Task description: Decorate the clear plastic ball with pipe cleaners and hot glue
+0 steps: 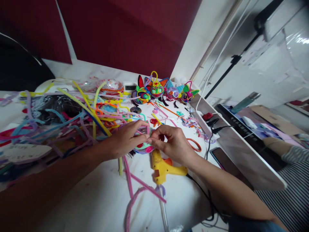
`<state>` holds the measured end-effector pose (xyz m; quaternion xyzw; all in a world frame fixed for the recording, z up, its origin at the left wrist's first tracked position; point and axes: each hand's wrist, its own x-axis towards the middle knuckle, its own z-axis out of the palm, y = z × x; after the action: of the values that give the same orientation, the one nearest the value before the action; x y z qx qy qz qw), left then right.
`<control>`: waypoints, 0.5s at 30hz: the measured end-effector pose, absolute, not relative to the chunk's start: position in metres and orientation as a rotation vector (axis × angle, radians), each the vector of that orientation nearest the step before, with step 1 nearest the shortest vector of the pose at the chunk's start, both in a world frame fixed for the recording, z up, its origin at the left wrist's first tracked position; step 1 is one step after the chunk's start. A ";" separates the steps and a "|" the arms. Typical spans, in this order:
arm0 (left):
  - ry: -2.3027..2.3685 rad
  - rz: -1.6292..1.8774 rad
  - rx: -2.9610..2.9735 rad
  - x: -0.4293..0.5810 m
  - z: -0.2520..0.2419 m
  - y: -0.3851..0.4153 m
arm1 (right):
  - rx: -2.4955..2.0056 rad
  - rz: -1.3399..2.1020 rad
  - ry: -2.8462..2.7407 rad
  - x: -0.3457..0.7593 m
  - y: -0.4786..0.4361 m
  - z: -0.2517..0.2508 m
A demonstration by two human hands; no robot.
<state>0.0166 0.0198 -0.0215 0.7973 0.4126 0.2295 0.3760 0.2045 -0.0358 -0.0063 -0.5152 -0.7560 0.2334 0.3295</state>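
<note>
My left hand (127, 138) is closed on a colourful pipe-cleaner craft piece (145, 149) with pink and green parts, partly hidden under its fingers. Against it, my right hand (172, 143) pinches with thumb and forefinger at the piece's upper right edge; what lies between those fingertips is too small to make out. The two hands' fingertips meet. Just below the right hand, a yellow glue gun (160, 167) lies on the table, with a clear glue stick (163, 212) pointing toward me. Pink pipe cleaners (131, 183) lie to its left.
A tangled heap of pipe cleaners (82, 119) covers the table's left side. Several finished animal-head ornaments (156, 89) stand at the back. An orange ring (194, 145) and a phone (223, 158) lie right, near black cables (209, 141). Another person's striped clothing (285, 190) shows beyond the table's raised edge.
</note>
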 end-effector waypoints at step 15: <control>1.054 0.408 2.052 0.012 -0.017 0.021 | -1.502 0.713 -1.931 0.197 -0.037 0.002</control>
<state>0.0123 0.0215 -0.0168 0.8070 0.4144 0.1604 0.3890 0.1970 -0.0367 0.0016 -0.5636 -0.7247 0.2674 0.2925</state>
